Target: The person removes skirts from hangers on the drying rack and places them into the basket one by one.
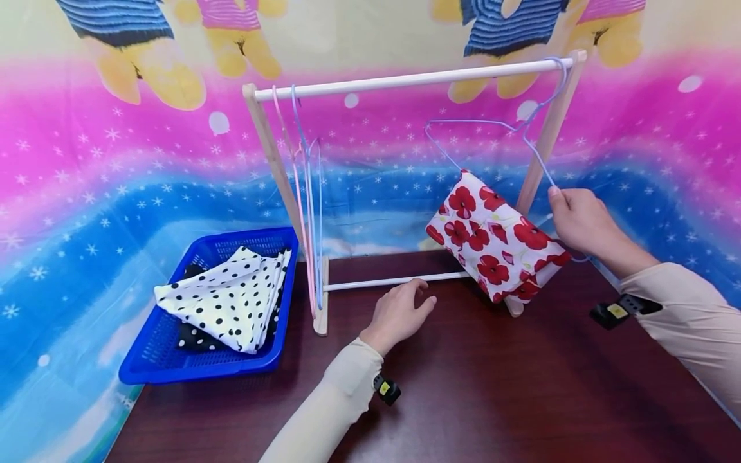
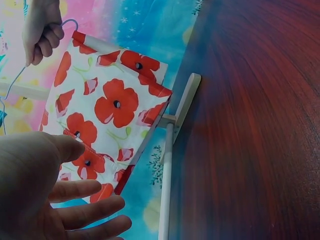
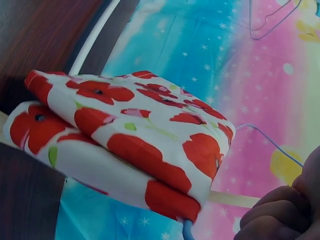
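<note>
A folded white cloth with red poppies hangs over the bottom bar of a blue-purple wire hanger. The hanger's hook loops over the right end of the rack's white top rail, and it hangs tilted. My right hand grips the hanger's right side, beside the cloth; in the right wrist view its curled fingers show at the lower right corner. My left hand is empty, fingers loosely extended, just in front of the rack's lower bar. The left wrist view shows its spread fingers before the poppy cloth.
Several pink and blue hangers hang at the rack's left end. Left of it, a blue plastic basket holds a white cloth with black dots over a black cloth with white dots. All stand on a dark wooden table.
</note>
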Tool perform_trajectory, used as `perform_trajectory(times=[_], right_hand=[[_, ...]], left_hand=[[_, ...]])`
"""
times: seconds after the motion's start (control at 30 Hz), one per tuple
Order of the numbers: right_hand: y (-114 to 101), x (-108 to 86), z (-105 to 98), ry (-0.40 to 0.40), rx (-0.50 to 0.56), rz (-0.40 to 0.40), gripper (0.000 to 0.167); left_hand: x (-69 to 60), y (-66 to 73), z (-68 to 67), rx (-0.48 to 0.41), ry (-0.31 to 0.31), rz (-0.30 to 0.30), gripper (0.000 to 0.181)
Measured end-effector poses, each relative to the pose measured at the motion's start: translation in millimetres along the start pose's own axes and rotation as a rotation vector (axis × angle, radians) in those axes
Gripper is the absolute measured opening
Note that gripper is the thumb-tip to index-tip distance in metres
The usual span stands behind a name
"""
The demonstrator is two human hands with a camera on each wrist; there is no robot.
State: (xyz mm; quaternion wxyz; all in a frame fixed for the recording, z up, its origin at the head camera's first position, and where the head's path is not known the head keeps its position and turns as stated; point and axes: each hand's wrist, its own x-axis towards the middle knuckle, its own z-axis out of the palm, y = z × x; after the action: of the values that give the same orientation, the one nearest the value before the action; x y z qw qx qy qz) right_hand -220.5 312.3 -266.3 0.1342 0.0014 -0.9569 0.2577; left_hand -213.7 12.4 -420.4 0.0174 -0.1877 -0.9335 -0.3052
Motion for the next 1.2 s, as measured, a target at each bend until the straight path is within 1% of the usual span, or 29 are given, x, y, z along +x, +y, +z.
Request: perform_trajectory(times=[0.13, 0.33, 0.83, 1.2], right_hand=[[0.1, -1.0, 0.5, 0.012, 0.019, 0.013, 0.061], [-1.8, -1.0, 1.9, 0.016, 0.038, 0.009, 0.060], [-5.2, -0.4, 2.6, 0.021, 0.037, -0.003, 0.059], [-7.0, 0.3, 0.3, -0.012, 0.035, 0.014, 0.059]], left_hand=[[0.5, 0.3, 1.5, 0.000, -0.002, -0.001, 0.040], [0.9, -0.8, 4.5, 0.004, -0.002, -0.002, 0.040], [0.1, -2.7, 4.9, 0.007, -0.009, -0.009, 0.040], [0.4, -3.2, 4.4, 0.006, -0.016, -0.008, 0.040]])
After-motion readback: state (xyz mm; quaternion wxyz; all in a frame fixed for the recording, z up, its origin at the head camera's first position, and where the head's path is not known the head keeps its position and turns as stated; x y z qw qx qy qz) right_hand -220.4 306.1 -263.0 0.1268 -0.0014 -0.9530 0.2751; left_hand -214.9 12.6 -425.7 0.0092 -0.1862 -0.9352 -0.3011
